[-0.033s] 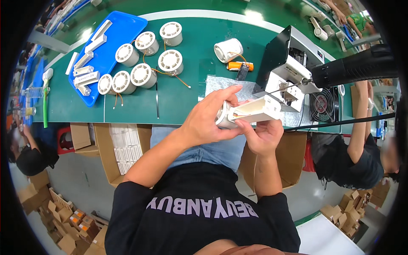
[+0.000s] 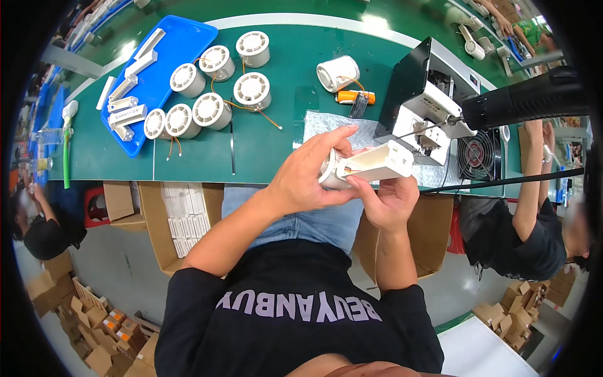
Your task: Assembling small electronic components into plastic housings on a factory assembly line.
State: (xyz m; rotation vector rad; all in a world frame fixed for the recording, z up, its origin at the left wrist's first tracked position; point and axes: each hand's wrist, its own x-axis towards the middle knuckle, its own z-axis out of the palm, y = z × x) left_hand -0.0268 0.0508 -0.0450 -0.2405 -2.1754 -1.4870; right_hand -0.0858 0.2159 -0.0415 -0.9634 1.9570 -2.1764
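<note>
My left hand [image 2: 309, 168] is closed round a white cylindrical fan housing [image 2: 330, 176], held above the near edge of the bench. A white open-sided handle shell [image 2: 382, 161] joins or touches the housing and points right. My right hand [image 2: 391, 200] grips this shell from below, its thumb near where the two parts meet. Thin orange and dark wires lie inside the shell. Just beyond the shell's end, the bit of a black electric screwdriver [image 2: 518, 103] reaches left over a screw-feeding machine [image 2: 427, 103].
Several white fan housings [image 2: 211, 111] with wires stand left on the green bench [image 2: 295, 56]. A blue tray [image 2: 182, 44] holds white handle shells. Another housing [image 2: 338, 73] lies beside an orange cylinder [image 2: 347, 97]. A small fan [image 2: 475, 154] sits right. Cardboard boxes [image 2: 154, 220] stand below.
</note>
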